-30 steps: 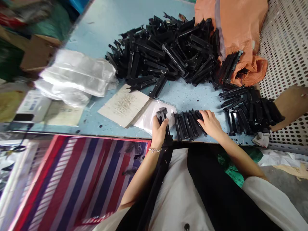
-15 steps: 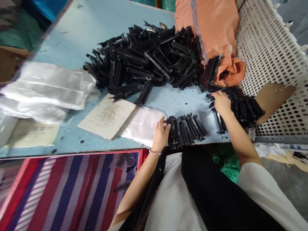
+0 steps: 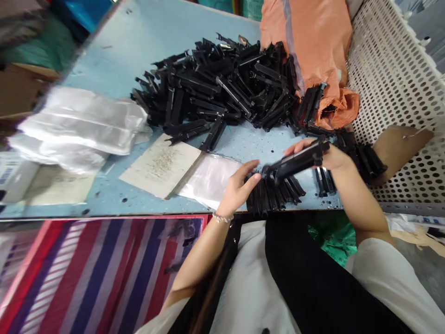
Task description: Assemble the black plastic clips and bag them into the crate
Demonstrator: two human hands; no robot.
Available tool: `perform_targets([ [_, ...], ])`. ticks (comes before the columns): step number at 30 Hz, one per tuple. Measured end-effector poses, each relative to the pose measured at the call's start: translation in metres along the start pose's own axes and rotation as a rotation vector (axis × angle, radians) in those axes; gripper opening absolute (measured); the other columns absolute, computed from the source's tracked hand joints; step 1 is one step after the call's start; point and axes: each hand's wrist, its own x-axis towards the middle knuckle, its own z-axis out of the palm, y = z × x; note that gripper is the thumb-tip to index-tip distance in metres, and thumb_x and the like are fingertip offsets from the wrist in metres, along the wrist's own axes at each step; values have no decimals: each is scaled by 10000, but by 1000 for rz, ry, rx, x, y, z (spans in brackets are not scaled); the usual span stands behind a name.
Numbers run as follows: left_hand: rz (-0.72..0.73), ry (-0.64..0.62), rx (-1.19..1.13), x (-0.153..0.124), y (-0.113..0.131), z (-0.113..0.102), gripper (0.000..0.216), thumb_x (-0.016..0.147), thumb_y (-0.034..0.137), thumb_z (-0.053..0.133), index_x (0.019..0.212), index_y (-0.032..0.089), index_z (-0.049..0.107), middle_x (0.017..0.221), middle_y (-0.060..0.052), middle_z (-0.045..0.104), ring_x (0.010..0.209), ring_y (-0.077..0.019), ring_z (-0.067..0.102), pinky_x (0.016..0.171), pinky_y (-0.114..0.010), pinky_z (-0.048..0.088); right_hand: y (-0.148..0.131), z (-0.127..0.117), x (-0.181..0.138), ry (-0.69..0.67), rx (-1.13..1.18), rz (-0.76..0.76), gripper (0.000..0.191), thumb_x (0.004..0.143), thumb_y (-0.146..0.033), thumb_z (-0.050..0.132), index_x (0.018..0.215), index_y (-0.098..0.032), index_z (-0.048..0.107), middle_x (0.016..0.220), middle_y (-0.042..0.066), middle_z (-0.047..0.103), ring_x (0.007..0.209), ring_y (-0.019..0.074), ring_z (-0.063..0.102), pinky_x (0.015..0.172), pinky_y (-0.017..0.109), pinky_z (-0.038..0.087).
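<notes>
My right hand [image 3: 328, 155] grips a long black plastic part [image 3: 299, 160], holding it raised and tilted above a row of like black parts [image 3: 273, 192] at the table's front edge. At the left end of that row is my left hand [image 3: 239, 185], thumb and fingers apart with nothing between them. A few more black parts [image 3: 324, 182] lie below my right hand, and others sit to its right, partly hidden by the wrist. Farther back rises a large heap of the same parts [image 3: 222, 86].
Clear plastic bags [image 3: 79, 123] and a cardboard sheet [image 3: 163, 164] lie on the left, with a flat plastic bag [image 3: 210, 178] beside them. On the right stand an orange sack [image 3: 309, 41] and a perforated white crate [image 3: 399, 93], with a brown cardboard piece [image 3: 399, 148] against it.
My right hand has lifted a black part from the right-hand group and brought it left over the row. My left hand has opened its fingers and drawn slightly off the row's end.
</notes>
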Motion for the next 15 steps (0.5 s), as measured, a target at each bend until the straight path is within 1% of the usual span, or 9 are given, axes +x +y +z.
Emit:
perform_targets([
  [1,-63,-200,-139,7,7,1,595,938,668,547,1213,169,716,1238,-147,721,1179,-301,667,1034,-434,534,0,19,5,-104,134,-18,527,810,-626,753,1119,-208,667,1168,125,719,1059,261,697,919,439,569],
  [3,-196,-589,-430,15,14,6,778,855,831,498,1106,136,743,1053,-173,764,970,-309,734,834,-417,600,5,49,15,-215,219,-49,531,799,-670,743,1050,-205,687,1112,122,730,1013,248,706,867,402,582],
  [4,-253,-698,-569,15,15,9,829,814,874,499,1077,125,737,980,-178,765,855,-297,742,734,-402,606,9,60,18,-205,196,-58,520,798,-654,753,1057,-207,692,1113,117,727,1021,245,701,866,390,581],
  [5,-300,-720,-684,13,16,12,828,792,876,530,1075,122,719,935,-171,761,758,-272,733,657,-381,598,12,68,19,-150,144,-62,501,812,-623,755,1092,-212,690,1127,109,721,1034,239,695,871,381,580],
  [7,-363,-567,-799,3,15,15,727,814,796,602,1095,129,674,872,-131,748,636,-209,690,579,-324,572,16,78,16,53,-5,-50,447,898,-539,692,1215,-227,648,1177,97,698,1052,224,682,873,371,580],
  [9,-391,-351,-776,-9,15,15,637,868,721,603,1099,129,641,776,-83,721,580,-167,650,553,-277,549,16,85,11,249,-219,-57,385,982,-446,596,1300,-230,592,1217,105,674,1032,215,676,853,369,582],
  [10,-401,-274,-745,-15,16,15,631,891,713,575,1105,123,631,724,-65,702,566,-160,638,545,-266,540,15,88,8,307,-354,-82,360,997,-416,578,1301,-225,586,1214,113,671,1016,220,673,848,377,580],
  [13,-405,-176,-704,-25,15,13,657,920,705,525,1191,111,597,667,-37,672,555,-160,624,545,-268,528,14,97,6,339,-752,-169,239,1023,-363,550,1175,-198,633,1079,123,702,936,245,666,833,417,567],
  [15,-380,-164,-720,-29,14,15,671,913,687,550,1276,123,558,698,-29,675,569,-165,627,558,-281,527,16,101,9,330,-903,-195,224,1048,-356,498,1086,-199,654,967,111,714,867,246,659,801,418,558],
])
